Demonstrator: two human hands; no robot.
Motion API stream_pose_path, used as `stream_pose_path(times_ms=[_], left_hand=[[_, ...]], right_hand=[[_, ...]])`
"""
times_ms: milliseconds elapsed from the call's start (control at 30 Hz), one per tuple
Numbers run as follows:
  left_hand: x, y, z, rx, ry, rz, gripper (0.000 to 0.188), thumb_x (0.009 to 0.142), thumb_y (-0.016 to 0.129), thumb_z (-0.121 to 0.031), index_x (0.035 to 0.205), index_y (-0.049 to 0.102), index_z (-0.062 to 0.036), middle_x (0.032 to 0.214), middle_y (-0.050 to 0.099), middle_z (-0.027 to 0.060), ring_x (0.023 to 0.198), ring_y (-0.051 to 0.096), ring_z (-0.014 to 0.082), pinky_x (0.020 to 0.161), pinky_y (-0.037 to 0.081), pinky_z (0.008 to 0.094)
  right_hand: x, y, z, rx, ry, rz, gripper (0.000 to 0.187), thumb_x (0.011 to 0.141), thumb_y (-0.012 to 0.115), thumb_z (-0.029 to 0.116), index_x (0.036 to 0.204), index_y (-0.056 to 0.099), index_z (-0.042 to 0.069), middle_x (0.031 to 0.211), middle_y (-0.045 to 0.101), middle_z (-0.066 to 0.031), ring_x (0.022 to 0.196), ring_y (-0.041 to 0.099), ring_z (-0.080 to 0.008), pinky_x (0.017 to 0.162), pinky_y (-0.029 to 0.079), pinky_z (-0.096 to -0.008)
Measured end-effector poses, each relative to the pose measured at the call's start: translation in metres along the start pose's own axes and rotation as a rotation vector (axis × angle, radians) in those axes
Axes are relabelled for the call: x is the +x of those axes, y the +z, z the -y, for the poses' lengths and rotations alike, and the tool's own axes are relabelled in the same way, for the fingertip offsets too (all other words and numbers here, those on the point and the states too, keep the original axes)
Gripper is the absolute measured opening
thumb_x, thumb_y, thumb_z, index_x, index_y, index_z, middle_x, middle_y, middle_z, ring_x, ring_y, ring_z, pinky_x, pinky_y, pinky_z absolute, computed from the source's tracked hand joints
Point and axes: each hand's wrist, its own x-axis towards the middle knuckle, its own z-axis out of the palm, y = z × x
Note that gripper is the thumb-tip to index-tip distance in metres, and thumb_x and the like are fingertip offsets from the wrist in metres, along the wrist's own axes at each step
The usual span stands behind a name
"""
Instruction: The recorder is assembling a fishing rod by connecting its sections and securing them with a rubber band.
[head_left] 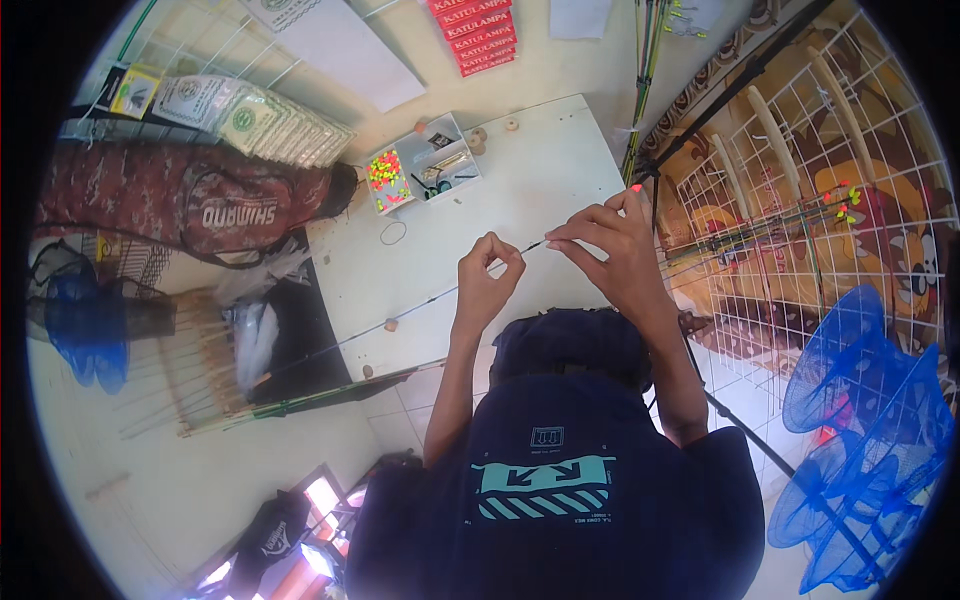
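My left hand [488, 277] is closed in a pinch around a thin fishing rod [430, 299], which slants down to the left across the white table. A short dark stretch of the rod shows between my two hands. My right hand [612, 244] pinches its upper end between thumb and fingertips. A small bright orange tip [637, 188] shows at the raised fingers of my right hand; whether they hold it I cannot tell. Both hands are above the white table [540, 160], near its right side.
A clear divided box [425, 165] with red and yellow beads and small tools sits at the table's back. A camouflage rod bag [200, 195] lies left. White wire racks [800, 180] with rods and blue nets [850, 400] stand right. Cork-like pieces [391, 325] lie on the table.
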Motion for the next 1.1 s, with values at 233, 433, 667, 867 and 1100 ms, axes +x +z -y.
stream_pose_path(times_ms=[233,433,667,867,1100], left_hand=[[-0.012,0.007,-0.010,0.115,0.056,-0.066,0.014,0.082,0.060,-0.002,0.075,0.047,-0.0027,0.075,0.060,0.0063,0.076,0.056,0.0124,0.078,0.047,0.0296],[-0.019,0.012,-0.022,0.139,0.044,-0.076,0.011,0.078,0.060,-0.001,0.074,0.049,-0.0009,0.075,0.058,0.0068,0.075,0.054,0.0149,0.077,0.046,0.0306],[-0.024,0.018,-0.033,0.073,0.026,-0.128,0.011,0.074,0.063,-0.004,0.075,0.053,-0.0004,0.070,0.057,0.0080,0.072,0.052,0.0222,0.069,0.043,0.0352],[-0.023,0.022,-0.026,0.008,0.065,-0.141,0.010,0.073,0.065,-0.002,0.079,0.057,0.0007,0.073,0.057,0.0082,0.074,0.056,0.0221,0.069,0.045,0.0353],[-0.012,0.009,-0.035,0.002,0.072,-0.124,0.010,0.072,0.064,-0.002,0.076,0.055,-0.0002,0.072,0.056,0.0078,0.074,0.055,0.0231,0.069,0.044,0.0360]], right_hand=[[0.012,-0.001,0.010,-0.116,-0.055,0.035,0.011,0.074,0.076,0.019,0.084,0.074,0.017,0.081,0.066,0.0072,0.084,0.043,-0.0208,0.080,0.034,-0.0348],[0.028,-0.008,0.017,-0.195,-0.176,0.249,0.007,0.078,0.071,0.019,0.083,0.073,0.015,0.082,0.067,0.0045,0.086,0.047,-0.0212,0.080,0.035,-0.0356],[0.048,0.000,0.018,-0.004,-0.163,0.416,0.009,0.080,0.071,0.013,0.089,0.072,0.010,0.079,0.067,-0.0008,0.065,0.051,-0.0175,0.061,0.043,-0.0314],[0.067,0.004,0.040,0.266,0.012,0.583,0.010,0.083,0.067,0.007,0.092,0.069,0.003,0.079,0.066,-0.0096,0.051,0.048,-0.0178,0.051,0.042,-0.0303],[0.077,0.007,0.035,0.188,-0.080,0.550,0.013,0.081,0.070,0.006,0.093,0.071,0.003,0.080,0.066,-0.0126,0.062,0.060,-0.0245,0.058,0.047,-0.0336]])
